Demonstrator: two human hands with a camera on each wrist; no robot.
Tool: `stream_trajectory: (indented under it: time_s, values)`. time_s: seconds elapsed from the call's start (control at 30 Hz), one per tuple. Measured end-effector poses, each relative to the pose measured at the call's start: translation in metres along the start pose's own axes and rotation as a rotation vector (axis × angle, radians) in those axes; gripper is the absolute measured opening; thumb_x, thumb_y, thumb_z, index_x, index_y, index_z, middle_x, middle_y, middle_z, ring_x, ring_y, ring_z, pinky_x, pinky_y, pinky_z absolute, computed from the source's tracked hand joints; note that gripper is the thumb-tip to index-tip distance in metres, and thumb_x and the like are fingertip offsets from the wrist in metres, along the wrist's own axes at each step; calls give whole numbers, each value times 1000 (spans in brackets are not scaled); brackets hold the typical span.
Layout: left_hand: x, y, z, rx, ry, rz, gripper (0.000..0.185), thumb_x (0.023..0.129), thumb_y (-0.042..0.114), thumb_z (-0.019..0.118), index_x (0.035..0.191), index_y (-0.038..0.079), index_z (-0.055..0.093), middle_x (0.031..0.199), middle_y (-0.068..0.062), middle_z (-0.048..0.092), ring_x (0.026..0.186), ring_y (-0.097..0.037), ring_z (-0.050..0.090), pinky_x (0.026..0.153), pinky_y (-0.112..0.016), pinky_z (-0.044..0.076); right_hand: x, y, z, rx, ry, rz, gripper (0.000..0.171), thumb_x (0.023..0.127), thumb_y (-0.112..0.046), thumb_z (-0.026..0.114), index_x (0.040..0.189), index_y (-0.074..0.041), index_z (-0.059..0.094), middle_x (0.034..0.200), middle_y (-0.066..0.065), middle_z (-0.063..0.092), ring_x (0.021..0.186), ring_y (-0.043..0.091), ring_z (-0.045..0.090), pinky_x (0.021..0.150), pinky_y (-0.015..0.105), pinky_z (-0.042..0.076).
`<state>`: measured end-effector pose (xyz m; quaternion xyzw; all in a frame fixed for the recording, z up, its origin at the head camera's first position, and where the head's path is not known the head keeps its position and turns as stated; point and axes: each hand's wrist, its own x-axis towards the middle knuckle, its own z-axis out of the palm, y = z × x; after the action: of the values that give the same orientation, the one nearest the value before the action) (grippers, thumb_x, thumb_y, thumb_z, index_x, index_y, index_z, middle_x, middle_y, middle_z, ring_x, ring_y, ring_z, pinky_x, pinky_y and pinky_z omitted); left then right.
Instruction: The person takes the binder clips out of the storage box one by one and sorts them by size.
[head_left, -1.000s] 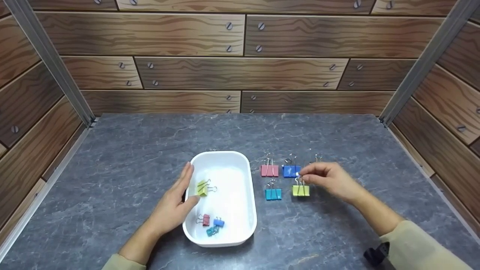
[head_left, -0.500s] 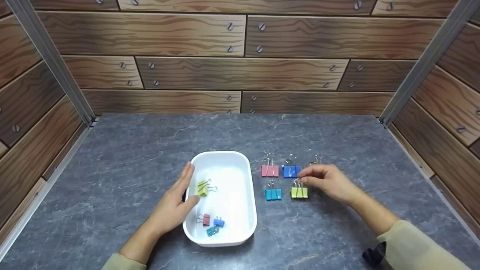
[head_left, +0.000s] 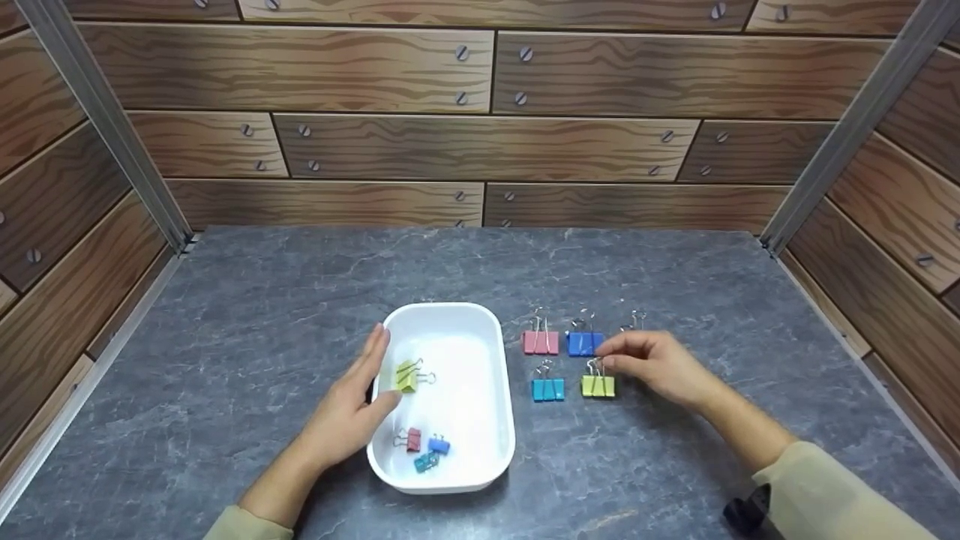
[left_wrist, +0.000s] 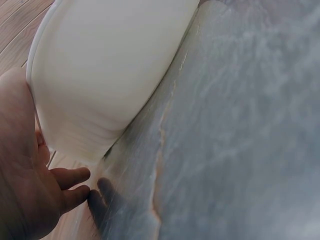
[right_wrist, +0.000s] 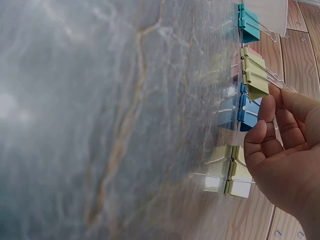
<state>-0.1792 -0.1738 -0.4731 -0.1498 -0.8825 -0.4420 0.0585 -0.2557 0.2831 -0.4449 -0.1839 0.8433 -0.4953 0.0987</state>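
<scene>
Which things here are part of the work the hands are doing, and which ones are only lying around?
In the work:
- right hand, pinching the wire handle of the green clip
- left hand, resting against the white tray

Lying about:
- pink clip, blue clip and teal clip on the table
- four clips inside the tray
- black object near the right sleeve

Item: your right hand (head_left: 660, 365) covered most of a pale yellow clip (right_wrist: 235, 177), leaving only its wire loops visible from the head camera. Item: your left hand (left_wrist: 25, 190) was cut off by the frame edge beside the white tray (left_wrist: 110, 70).
</scene>
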Motion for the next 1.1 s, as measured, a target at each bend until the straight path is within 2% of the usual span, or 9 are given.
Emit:
stream_trajectory:
  time_s: [0.23,0.57,0.8,0.97,1.1]
  values:
    - [0,1,0,0,-2,-14,80,101,19,61,171,15,21,177,-2,13,159,-31,21,126,-57,23,0,2,0,-19,1,17,23,98,-10,74,117,4,76,109,16,75,92,12,68,80,26,58]
    - [0,1,0,-1,-8,-20,80,101,19,60,170,13,21,177,-5,14,160,-32,21,126,-57,23,-1,4,-2,4,-2,21,25,99,-8,73,119,7,74,103,15,76,86,11,69,74,25,59]
    - [0,1,1,3,-9,-30,79,101,19,60,170,14,21,177,-4,13,160,-32,21,126,-58,23,-3,-1,-7,41,5,6,27,100,-5,71,120,12,71,106,22,76,90,12,74,78,27,61]
    - [1,1,0,3,-9,-28,80,101,20,60,170,14,21,177,-3,13,160,-31,20,126,-57,23,-5,-9,-13,0,40,-21,25,99,-7,73,119,8,74,113,22,75,96,11,72,83,25,60]
    - [1,1,0,8,-12,-27,80,101,20,60,170,14,21,177,-2,13,160,-31,20,126,-57,23,-5,-22,-16,-6,48,-47,24,101,-8,71,120,7,74,113,23,75,97,13,74,88,31,61]
